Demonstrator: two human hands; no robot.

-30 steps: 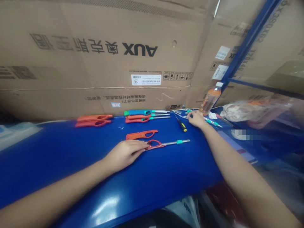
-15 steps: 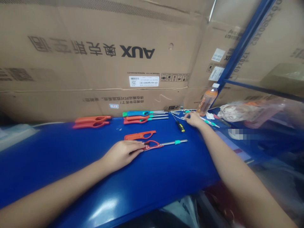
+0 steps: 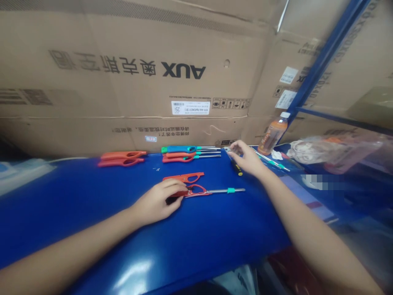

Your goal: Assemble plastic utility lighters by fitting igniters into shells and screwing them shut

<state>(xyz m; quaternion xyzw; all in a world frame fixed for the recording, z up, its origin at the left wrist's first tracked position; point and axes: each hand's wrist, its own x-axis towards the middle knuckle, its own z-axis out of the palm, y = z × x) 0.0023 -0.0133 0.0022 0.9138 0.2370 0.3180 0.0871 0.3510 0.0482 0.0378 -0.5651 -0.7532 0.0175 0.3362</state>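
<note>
My left hand (image 3: 158,201) is curled round the handle end of a red long-nosed lighter (image 3: 211,190) that lies on the blue table (image 3: 76,205); its metal tube with a teal collar points right. A loose orange handle shell (image 3: 183,178) lies just beyond it. My right hand (image 3: 247,159) is over the black-and-yellow screwdriver (image 3: 237,168), fingers pinched on a small thing I cannot make out, by thin metal parts (image 3: 229,149).
Finished lighters, blue and orange (image 3: 184,152), lie at the back with two orange shells (image 3: 121,158) to their left. An orange drink bottle (image 3: 274,133), a clear plastic bag (image 3: 331,148) and teal-tipped tubes (image 3: 273,163) are at the right. Cardboard boxes (image 3: 138,69) wall the back.
My left hand has closed round the lighter's handle. My right hand has drawn back left from the teal-tipped tubes, lifted a little and now hangs over the screwdriver.
</note>
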